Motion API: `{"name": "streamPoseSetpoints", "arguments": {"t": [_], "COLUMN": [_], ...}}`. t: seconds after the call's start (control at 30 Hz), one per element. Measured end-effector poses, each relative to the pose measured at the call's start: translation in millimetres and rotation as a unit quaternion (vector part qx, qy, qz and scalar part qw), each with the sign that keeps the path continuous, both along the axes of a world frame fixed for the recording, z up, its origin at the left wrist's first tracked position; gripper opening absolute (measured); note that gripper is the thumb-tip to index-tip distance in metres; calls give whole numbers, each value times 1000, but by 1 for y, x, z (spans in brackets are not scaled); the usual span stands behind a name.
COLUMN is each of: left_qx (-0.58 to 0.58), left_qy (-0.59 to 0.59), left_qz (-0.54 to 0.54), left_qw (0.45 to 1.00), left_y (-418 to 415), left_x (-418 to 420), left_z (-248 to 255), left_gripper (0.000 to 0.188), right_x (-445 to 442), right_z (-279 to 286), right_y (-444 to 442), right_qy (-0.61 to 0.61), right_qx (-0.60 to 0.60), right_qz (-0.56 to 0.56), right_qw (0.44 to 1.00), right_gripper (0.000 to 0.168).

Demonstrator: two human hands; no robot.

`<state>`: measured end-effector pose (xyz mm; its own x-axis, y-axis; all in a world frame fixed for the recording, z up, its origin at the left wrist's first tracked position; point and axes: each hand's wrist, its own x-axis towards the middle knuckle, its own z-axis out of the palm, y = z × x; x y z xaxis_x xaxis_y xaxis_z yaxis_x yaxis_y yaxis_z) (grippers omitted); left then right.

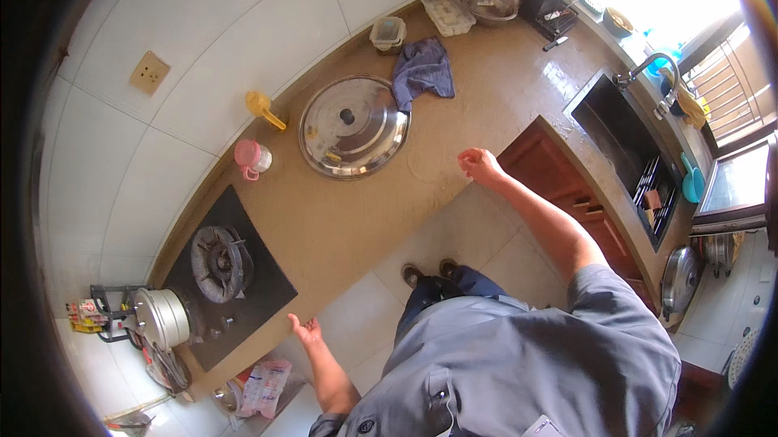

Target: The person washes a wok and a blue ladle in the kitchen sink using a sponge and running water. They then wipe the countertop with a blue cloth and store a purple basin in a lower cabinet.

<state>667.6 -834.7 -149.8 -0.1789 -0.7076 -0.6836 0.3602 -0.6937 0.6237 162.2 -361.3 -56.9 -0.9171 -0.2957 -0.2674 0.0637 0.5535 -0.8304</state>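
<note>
My left hand (307,329) is at the front edge of the counter beside the black gas hob (267,282), thumb and fingers apart and nothing in it. Over the counter near the inner corner is my right hand (480,165), its fingers loosely curled; the inside of that hand is hidden. A large round steel lid (364,145) with a black knob lies on the brown countertop (292,212), to the left of my right hand. A crumpled blue-grey cloth (423,69) overlaps the lid's rim. A pink-lidded jar (252,157) and a yellow scoop (262,108) stand by the tiled wall.
A dark sink (608,118) with a curved faucet (659,60) is at the right. Along the back are a lidded container (388,33), a plastic tray (448,13), a steel bowl (489,4) and a small knife (555,43). A pot (163,318) stands beyond the burner (222,264).
</note>
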Motion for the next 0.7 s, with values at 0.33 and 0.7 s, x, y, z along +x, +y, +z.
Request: {"name": "streamPoseSetpoints", "arguments": {"t": [0.33,0.7], "left_qx": [131,-33], "left_qy": [-145,-212], "left_qz": [-287,-459], "left_qw": [938,862], "left_y": [69,248], "left_x": [48,-98], "left_z": [35,110], "left_gripper": [74,36], "right_x": [-147,-250], "right_z": [34,56], "right_y": [-88,-89], "right_qy": [254,142], "right_qx": [218,48], "right_qz": [7,39], "right_qw": [942,988], "right_gripper": [44,31]}}
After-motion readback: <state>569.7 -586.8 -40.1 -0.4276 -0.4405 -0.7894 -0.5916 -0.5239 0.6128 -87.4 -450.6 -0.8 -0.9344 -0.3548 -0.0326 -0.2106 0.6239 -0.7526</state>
